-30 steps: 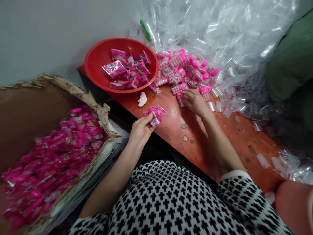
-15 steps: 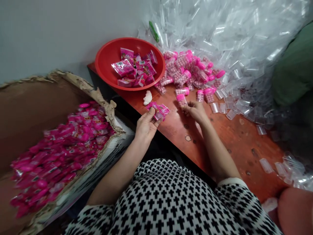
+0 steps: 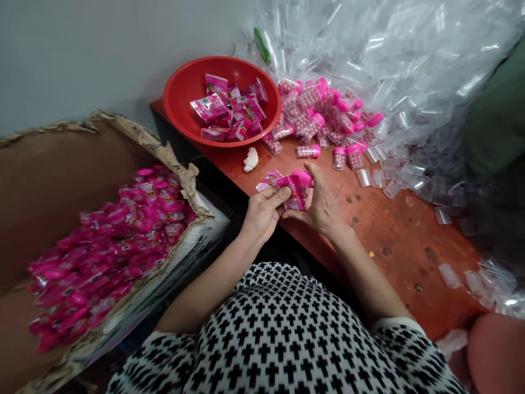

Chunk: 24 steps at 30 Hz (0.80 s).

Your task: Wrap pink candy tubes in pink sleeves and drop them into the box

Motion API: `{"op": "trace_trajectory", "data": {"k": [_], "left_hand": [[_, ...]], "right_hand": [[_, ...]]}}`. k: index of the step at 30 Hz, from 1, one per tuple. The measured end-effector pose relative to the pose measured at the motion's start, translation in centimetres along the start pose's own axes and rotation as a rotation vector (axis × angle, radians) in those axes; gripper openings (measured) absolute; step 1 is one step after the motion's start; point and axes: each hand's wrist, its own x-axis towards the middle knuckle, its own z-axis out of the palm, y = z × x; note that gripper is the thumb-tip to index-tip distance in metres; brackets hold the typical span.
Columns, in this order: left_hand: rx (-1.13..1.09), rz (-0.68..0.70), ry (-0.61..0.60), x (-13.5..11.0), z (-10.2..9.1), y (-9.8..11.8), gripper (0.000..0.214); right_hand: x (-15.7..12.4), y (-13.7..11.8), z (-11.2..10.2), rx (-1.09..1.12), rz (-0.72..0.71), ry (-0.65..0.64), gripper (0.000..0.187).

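My left hand (image 3: 264, 213) pinches pink printed wrappers (image 3: 270, 179) between thumb and fingers. One of these wrappers lies against a small clear jar of pink candy balls with a pink lid (image 3: 302, 178). Whether the jar is inside the wrapper or behind it, I cannot tell. My right hand (image 3: 324, 205) curves around the jar from the right, its thumb below and fingers above. Both hands meet over the near edge of the reddish table (image 3: 361, 235).
A red bowl (image 3: 172, 112) holds several pink packets. Beside it lie filled candy jars (image 3: 309, 126), a white crumpled lump (image 3: 251, 159) and a heap of clear empty jars (image 3: 394, 71). At left, a torn cardboard box (image 3: 135, 128) holds pink wrapped jars (image 3: 110, 235).
My right hand has brought the jar left and toward me to the wrappers. My left hand has moved slightly right, and the two hands now meet.
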Motion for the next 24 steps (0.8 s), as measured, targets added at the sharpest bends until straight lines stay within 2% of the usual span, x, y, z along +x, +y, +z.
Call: {"op": "trace_trajectory", "data": {"k": [5,9,16,20,24], "left_hand": [[0.012,0.080,-0.024,-0.3,0.1,-0.1,0.025],[-0.025,0.024,-0.051,-0.2,-0.5,0.3,0.029],[-0.077,0.028,0.079,0.6,-2.1,1.5,0.022],[-0.106,0.030,0.107,0.9,-2.3,1.4,0.017],[-0.151,0.038,0.137,1.2,-2.4,1.4,0.013]], "right_hand": [[0.8,-1.1,-1.7,-0.099,-0.036,-0.076,0.088],[1.2,-0.9,-2.3,-0.051,0.013,-0.139,0.087],[1.6,0.9,-2.1,-0.076,0.113,-0.102,0.073],[1.3,1.1,-1.8,-0.154,0.167,-0.153,0.070],[0.9,2.3,-1.0,-0.225,0.207,-0.142,0.071]]}}
